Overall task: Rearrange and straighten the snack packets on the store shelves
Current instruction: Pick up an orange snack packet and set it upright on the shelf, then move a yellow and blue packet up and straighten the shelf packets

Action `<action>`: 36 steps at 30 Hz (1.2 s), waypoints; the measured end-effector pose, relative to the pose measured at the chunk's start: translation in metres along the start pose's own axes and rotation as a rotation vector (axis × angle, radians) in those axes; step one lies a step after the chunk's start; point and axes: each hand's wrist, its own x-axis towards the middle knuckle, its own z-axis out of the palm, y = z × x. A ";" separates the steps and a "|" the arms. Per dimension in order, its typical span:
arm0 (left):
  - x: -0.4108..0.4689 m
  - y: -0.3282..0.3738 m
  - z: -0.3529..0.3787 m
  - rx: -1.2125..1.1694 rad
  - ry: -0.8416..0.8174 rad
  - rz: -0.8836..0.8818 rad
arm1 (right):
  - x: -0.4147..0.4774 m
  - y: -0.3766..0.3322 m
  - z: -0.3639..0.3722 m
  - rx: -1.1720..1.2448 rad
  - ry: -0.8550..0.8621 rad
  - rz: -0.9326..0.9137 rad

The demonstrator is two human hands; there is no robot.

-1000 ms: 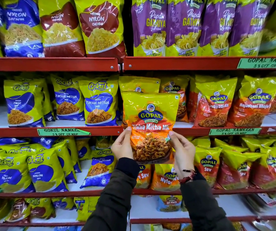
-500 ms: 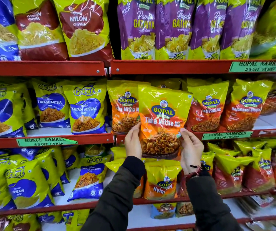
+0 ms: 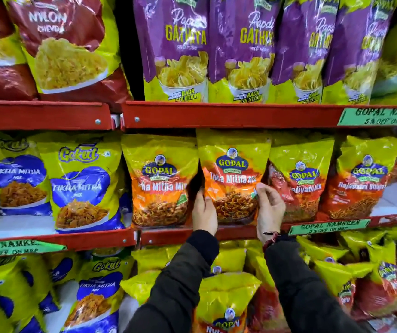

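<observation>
A yellow and orange Gopal Tikha Mitha Mix packet [image 3: 232, 174] stands upright on the middle red shelf [image 3: 236, 233]. My left hand [image 3: 203, 212] grips its lower left edge and my right hand [image 3: 269, 207] grips its lower right edge. A second Gopal Tikha Mitha Mix packet [image 3: 160, 181] stands just to its left, touching it. A red Gopal packet [image 3: 300, 179] stands to its right, partly behind my right hand.
Blue Gokul Tikha Mitha packets [image 3: 82, 186] fill the middle shelf's left bay. Purple Papdi Gathiya bags [image 3: 216, 46] and Nylon Chevda bags [image 3: 68, 44] line the top shelf. Gopal packets [image 3: 226, 304] lie jumbled on the lower shelf under my arms.
Both hands have carried the Tikha Mitha Mix packet up and back from in front of the shelf into the row. The view has closed in on the shelf.
</observation>
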 end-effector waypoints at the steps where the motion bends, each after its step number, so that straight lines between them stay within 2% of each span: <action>1: 0.003 -0.005 0.001 0.006 0.011 -0.013 | 0.002 0.008 0.000 -0.030 -0.022 0.015; 6: 0.006 -0.018 0.003 0.208 0.026 0.004 | 0.004 0.025 0.000 -0.259 -0.073 -0.017; 10: 0.000 -0.018 -0.006 0.243 -0.011 -0.002 | -0.016 0.009 0.002 -0.403 -0.047 -0.070; 13: -0.027 -0.021 -0.020 0.297 0.015 0.193 | -0.046 0.002 0.001 -0.535 -0.072 -0.245; 16: -0.056 -0.031 -0.046 0.498 0.090 0.401 | -0.084 0.004 -0.002 -0.821 -0.191 -0.431; 18: -0.073 -0.039 -0.070 0.630 0.100 0.456 | -0.111 0.010 -0.001 -0.961 -0.269 -0.506; 21: -0.090 -0.053 -0.112 0.845 0.119 0.479 | -0.153 0.020 0.008 -1.024 -0.385 -0.515; 26: -0.108 -0.081 -0.191 1.068 0.167 0.354 | -0.224 0.050 0.044 -1.042 -0.622 -0.473; 30: -0.108 -0.113 -0.245 1.112 0.160 0.222 | -0.269 0.083 0.076 -1.044 -0.767 -0.447; 36: -0.075 -0.169 -0.322 1.110 0.104 0.004 | -0.324 0.156 0.132 -1.003 -1.032 -0.230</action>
